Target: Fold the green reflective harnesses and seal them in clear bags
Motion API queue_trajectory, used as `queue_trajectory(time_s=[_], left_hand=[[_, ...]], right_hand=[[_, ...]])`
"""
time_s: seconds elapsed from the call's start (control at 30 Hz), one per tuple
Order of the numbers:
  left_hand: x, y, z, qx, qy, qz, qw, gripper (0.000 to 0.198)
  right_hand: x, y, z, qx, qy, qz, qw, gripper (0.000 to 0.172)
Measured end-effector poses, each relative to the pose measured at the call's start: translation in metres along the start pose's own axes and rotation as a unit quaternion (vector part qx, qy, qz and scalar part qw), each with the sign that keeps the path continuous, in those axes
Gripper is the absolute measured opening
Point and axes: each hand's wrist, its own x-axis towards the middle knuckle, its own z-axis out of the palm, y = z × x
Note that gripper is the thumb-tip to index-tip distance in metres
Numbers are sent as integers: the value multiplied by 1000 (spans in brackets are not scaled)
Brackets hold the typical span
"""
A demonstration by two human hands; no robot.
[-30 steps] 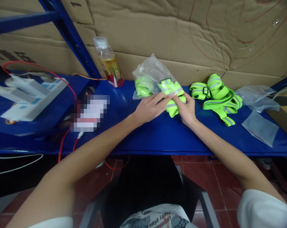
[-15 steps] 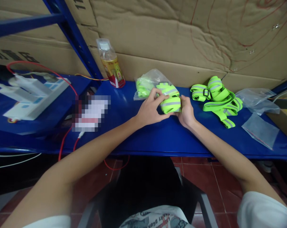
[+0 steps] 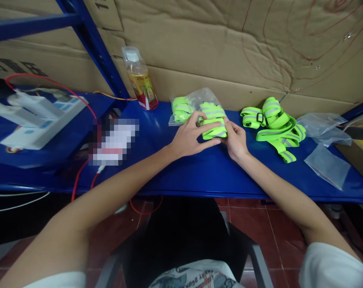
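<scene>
Between my hands is a folded neon-yellow reflective strap (image 3: 213, 132) with a grey stripe, low over the blue table. My left hand (image 3: 189, 136) lies over its left and front side, thumb and fingers round the bundle. My right hand (image 3: 235, 140) pinches its right end, with some fingertips hidden behind it. Just behind stands a clear plastic bag (image 3: 201, 98) holding another rolled neon strap (image 3: 181, 110). More neon webbing shows right behind the held bundle; whether it is in the bag I cannot tell. To the right lies a loose heap of neon straps (image 3: 281, 126) with a black buckle (image 3: 259, 117).
A plastic-wrapped bottle (image 3: 143, 86) stands at the back left. White power strips (image 3: 46, 120) with red cables and a blurred-out device (image 3: 117, 142) lie left. Clear bags (image 3: 328, 166) and a cardboard box (image 3: 357, 156) are at right. A cardboard wall (image 3: 184, 44) closes the back.
The strap bundle in my hands has tilted and looks flatter. My left fingers have stretched further across its front, and my right hand has shifted slightly along its end.
</scene>
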Motion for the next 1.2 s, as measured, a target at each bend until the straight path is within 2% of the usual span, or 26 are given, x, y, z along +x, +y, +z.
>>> queue_trajectory(time_s=[0.17, 0.33, 0.53, 0.7, 0.87, 1.0, 1.2], left_hand=[[3, -3, 5, -12, 66, -49, 997, 41], [6, -8, 2, -50, 109, -103, 988, 38], [3, 2, 5, -42, 91, -111, 989, 41], [3, 9, 2, 21, 71, -86, 994, 76], [3, 8, 0, 78, 56, -115, 989, 54], [4, 9, -1, 88, 68, -106, 988, 60], [4, -2, 0, 89, 83, -63, 991, 42]], right_hand=[[-2, 0, 1, 18, -48, 12, 999, 55], [-1, -2, 1, -5, -105, 0, 994, 49], [-2, 2, 0, -19, -63, -7, 998, 57], [-7, 5, 5, 14, -68, -18, 997, 51], [-10, 5, 7, 17, -69, -18, 997, 49], [-11, 7, 8, 9, -68, -38, 997, 44], [-5, 10, 1, -44, -92, -35, 994, 56]])
